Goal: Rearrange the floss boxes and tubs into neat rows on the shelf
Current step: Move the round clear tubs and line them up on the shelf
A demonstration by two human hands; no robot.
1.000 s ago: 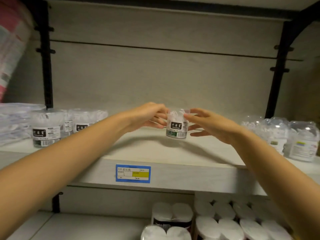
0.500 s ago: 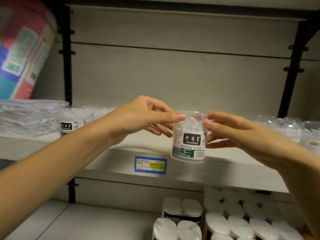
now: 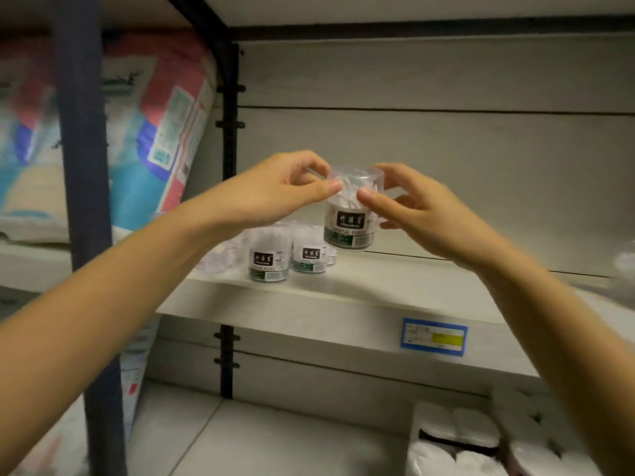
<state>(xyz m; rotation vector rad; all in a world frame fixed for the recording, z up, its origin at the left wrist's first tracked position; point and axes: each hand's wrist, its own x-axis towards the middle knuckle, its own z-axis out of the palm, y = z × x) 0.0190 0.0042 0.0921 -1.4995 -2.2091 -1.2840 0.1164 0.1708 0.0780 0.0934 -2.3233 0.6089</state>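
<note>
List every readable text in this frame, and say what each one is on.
"DENTAL FLOSS": on the held tub, faint; the black logo above it is unreadable.
Front shelf tub: similar label, too blurred to read.
Price tag: too blurred to read.
Large bag: print too blurred to read.

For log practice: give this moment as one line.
left hand: pinches floss tub | right hand: pinches it | tub: held above shelf | other tubs: on shelf

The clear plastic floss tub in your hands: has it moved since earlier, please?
Yes: the clear floss tub went leftward, from right of the blue price label to its left.
</note>
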